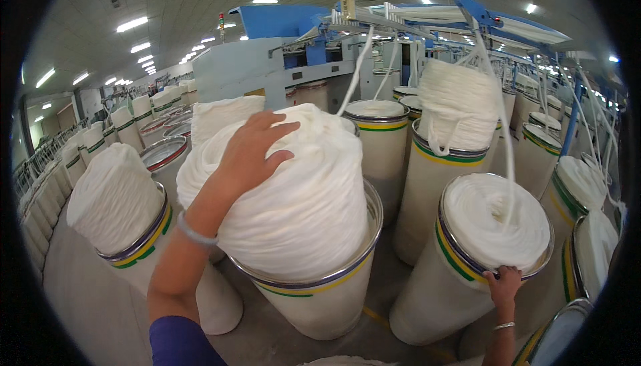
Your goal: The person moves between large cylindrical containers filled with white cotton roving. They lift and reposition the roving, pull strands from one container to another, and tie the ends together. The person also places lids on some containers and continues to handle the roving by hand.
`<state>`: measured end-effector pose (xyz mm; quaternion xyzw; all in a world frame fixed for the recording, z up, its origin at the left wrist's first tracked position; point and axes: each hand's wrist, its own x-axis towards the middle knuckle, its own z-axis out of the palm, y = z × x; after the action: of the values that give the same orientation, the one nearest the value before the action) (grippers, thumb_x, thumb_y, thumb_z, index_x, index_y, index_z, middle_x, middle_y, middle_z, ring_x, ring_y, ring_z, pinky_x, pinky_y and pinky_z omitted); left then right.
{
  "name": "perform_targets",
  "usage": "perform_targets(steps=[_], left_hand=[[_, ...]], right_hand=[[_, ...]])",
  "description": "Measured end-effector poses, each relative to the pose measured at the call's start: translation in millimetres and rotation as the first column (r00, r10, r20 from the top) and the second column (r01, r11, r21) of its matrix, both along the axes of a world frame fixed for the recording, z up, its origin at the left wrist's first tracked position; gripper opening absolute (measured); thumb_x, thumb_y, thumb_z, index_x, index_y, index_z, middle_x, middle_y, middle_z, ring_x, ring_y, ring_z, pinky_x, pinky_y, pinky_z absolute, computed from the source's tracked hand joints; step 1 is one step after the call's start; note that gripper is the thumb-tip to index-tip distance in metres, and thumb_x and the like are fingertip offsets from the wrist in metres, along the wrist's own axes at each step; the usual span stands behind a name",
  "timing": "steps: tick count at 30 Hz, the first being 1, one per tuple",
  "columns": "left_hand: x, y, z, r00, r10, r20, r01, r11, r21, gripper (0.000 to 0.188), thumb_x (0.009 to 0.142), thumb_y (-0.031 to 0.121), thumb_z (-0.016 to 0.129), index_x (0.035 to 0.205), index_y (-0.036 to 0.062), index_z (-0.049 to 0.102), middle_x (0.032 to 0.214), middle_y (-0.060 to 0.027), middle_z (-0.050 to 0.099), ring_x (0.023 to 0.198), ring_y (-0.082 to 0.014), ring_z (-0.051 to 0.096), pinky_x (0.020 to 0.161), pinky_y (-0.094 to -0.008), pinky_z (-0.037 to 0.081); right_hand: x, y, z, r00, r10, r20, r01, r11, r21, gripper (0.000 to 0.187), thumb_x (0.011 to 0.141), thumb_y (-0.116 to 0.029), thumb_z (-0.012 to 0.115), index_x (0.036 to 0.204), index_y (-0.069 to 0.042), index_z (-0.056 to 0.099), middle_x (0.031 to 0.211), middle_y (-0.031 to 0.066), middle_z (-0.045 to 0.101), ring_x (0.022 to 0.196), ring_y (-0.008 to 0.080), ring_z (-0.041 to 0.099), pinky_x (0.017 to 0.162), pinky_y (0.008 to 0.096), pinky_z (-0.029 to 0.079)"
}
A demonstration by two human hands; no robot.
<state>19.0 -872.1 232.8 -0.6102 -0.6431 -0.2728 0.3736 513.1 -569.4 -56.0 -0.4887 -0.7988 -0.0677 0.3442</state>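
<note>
Two hands at work: left hand point(252, 152) spread open, thumb apart, laid on top of a tall white fibre heap point(307, 199); right hand point(505, 283) curled over the near rim of the right-hand can point(427, 299), gripping it. Heap sits in the middle can point(320, 306), bulging well above its rim. Right-hand can holds a flatter white coil point(477, 222) with a centre hole — a loose strand point(502, 106) runs from it up to a blue overhead frame point(521, 29). Surroundings crowded: leaning heap point(110, 196) in a can at left, another tall heap point(461, 106) behind the right-hand can, grey machine point(267, 66) at back. Cans close in on both sides — little bare floor point(87, 286) between them.
</note>
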Motion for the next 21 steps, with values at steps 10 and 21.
perform_targets(steps=[10, 21], left_hand=[[-26.8, 40.6, 45.1, 0.918, -0.057, 0.393, 0.086, 0.995, -0.057, 0.016, 0.081, 0.012, 0.064, 0.095, 0.0065, 0.069, 0.080, -0.0097, 0.070, 0.073, -0.0237, 0.065, 0.071, -0.0330, 0.051], [-41.0, 64.7, -6.9, 0.939, 0.335, 0.076, -0.288, 0.889, -0.357, 0.021, 0.079, 0.023, 0.070, 0.099, 0.0164, 0.072, 0.100, -0.0072, 0.069, 0.094, -0.0277, 0.063, 0.084, -0.0381, 0.049]], right_hand=[[6.7, -26.1, 2.8, 0.999, -0.010, -0.035, 0.012, 0.998, 0.056, 0.043, 0.067, -0.041, 0.078, 0.072, -0.001, 0.064, 0.077, 0.0168, 0.063, 0.084, 0.0360, 0.058, 0.080, 0.0474, 0.039], [25.5, -39.6, -9.5, 0.991, 0.094, -0.093, -0.085, 0.992, 0.093, 0.044, 0.066, -0.044, 0.078, 0.070, -0.004, 0.059, 0.073, 0.0155, 0.060, 0.079, 0.0366, 0.056, 0.076, 0.0460, 0.038]])
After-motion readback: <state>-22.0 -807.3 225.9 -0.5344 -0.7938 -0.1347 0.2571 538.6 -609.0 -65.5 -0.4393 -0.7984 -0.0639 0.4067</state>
